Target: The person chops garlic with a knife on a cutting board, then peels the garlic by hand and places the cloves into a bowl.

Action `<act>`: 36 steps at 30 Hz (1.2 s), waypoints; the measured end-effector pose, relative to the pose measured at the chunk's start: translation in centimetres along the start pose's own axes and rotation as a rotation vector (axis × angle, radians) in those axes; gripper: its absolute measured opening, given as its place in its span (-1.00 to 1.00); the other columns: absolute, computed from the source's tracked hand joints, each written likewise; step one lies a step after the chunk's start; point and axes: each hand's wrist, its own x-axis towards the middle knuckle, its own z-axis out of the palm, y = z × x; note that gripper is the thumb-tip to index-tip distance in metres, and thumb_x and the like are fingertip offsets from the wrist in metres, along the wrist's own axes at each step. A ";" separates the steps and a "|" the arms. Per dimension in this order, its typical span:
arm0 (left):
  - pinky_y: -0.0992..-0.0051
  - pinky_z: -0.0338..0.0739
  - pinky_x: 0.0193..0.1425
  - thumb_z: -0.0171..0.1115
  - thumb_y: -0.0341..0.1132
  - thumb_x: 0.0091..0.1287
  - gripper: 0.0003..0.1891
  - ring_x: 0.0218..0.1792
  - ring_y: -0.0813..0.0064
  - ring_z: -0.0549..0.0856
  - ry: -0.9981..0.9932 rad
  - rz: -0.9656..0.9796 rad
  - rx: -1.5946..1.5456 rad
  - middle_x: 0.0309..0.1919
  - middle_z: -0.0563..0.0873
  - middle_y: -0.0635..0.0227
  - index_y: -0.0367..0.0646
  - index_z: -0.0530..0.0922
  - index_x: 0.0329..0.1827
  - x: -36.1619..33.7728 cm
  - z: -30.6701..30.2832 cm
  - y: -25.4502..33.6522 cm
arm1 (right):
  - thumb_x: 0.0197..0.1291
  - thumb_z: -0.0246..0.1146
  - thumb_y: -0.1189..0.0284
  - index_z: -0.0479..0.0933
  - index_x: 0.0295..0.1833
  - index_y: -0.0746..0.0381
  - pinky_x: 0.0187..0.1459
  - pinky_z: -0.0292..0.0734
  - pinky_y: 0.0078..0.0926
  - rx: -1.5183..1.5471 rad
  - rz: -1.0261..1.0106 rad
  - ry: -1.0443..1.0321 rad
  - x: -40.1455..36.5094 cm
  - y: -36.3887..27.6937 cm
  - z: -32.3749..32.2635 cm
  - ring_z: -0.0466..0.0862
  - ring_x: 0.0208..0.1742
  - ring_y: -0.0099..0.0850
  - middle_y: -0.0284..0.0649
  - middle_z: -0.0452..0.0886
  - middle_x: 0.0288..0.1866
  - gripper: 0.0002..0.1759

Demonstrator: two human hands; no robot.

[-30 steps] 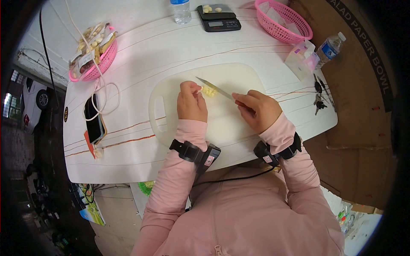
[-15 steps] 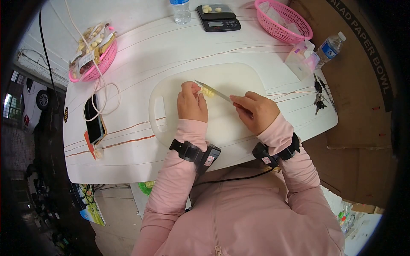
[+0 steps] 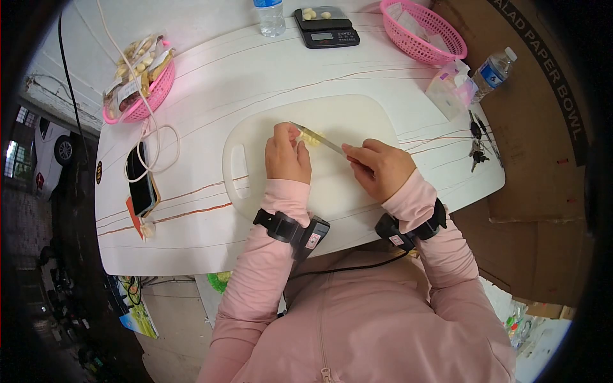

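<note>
My right hand is closed around the handle of a kitchen knife. The blade points left, its tip close to the fingers of my left hand. Those fingers are curled at the board's surface, and whatever they pinch is hidden. Small pale yellow chopped pieces, which look like garlic, lie beside the blade, partly covered by it. Beneath everything is a white cutting board with a handle slot on its left.
A black kitchen scale bears several pale cloves. Pink baskets stand at back right and left. A water bottle, tissue pack and keys are on the right; a phone with a white cable lies left.
The knife and my right hand have shifted very slightly left, and the blade covers the chopped pieces a little differently. My left hand stays in place.
</note>
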 end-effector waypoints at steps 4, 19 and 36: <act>0.38 0.63 -0.10 0.15 -0.62 0.24 -0.77 -0.22 0.24 0.71 -0.004 0.010 0.016 -0.24 0.66 0.13 -0.26 0.42 -0.07 0.0 0.0 0.0 | 0.14 0.25 0.53 0.61 0.04 0.20 -0.39 0.53 -0.32 -0.030 0.029 -0.031 0.0 -0.3 0.3 0.63 -0.43 -0.20 -0.19 0.57 -0.36 -0.69; 0.43 0.64 -0.05 0.14 -0.64 0.24 -0.81 -0.20 0.29 0.73 -0.011 -0.008 -0.054 -0.26 0.68 0.16 -0.25 0.46 -0.12 0.2 -0.1 -0.2 | 0.14 0.27 0.52 0.54 0.20 0.18 -0.51 0.50 -0.30 -0.091 -0.107 0.074 -1.8 0.9 3.3 0.56 -0.55 -0.22 -0.21 0.48 -0.41 -0.55; 0.57 0.59 -0.23 0.10 -0.66 0.26 -0.83 -0.30 0.48 0.74 -0.022 -0.100 -0.122 -0.28 0.74 0.21 -0.27 0.49 -0.13 0.3 -0.8 -0.1 | 0.14 0.27 0.50 0.58 0.15 0.19 -0.51 0.49 -0.32 0.009 -0.076 0.147 -1.5 0.6 2.5 0.56 -0.53 -0.24 -0.22 0.49 -0.40 -0.60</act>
